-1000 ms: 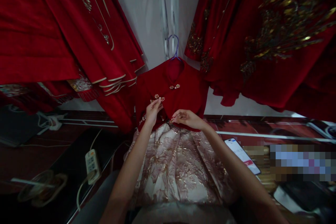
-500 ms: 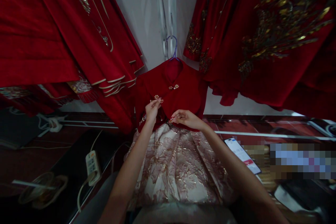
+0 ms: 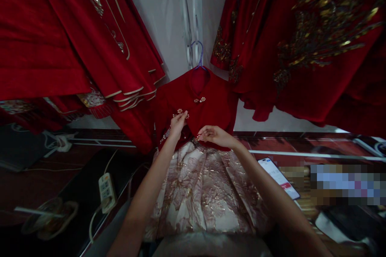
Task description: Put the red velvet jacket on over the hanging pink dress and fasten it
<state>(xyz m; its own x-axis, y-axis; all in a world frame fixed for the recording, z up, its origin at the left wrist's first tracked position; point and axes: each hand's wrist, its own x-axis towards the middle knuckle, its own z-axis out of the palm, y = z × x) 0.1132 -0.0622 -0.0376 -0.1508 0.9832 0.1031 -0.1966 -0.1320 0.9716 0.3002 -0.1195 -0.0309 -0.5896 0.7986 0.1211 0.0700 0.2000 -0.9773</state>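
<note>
Just a tiny bit, the left hand [image 3: 178, 124] had moved toward the middle of the red jacket [image 3: 214, 114] since half a second before, while the right hand [image 3: 216, 136] stayed where it was. The left hand was almost closed, with its thumb and finger pinching the front of the jacket, right by some pearly flowers [image 3: 180, 111]. Its fingertips hid just which bit it held. The right hand was bent and almost closed too, and it pinched a little shiny flower [image 3: 198, 138] near the bottom edge of the jacket. One more pair of flowers, the top clasp [image 3: 200, 99], sat under the neck. The jacket hung from a purple hanger [image 3: 201, 54] in front of the person, and the hanger hung by white straps [image 3: 187, 20]. Below the jacket was a pale skirt [image 3: 208, 192] with gold shapes on it. Big red clothes [image 3: 45, 40] hung on the left, and red clothes with gold sparkles [image 3: 328, 36] hung on the right. Down low on the left lay a white power strip [image 3: 107, 192], and on the right was a lit phone [image 3: 279, 178]
</note>
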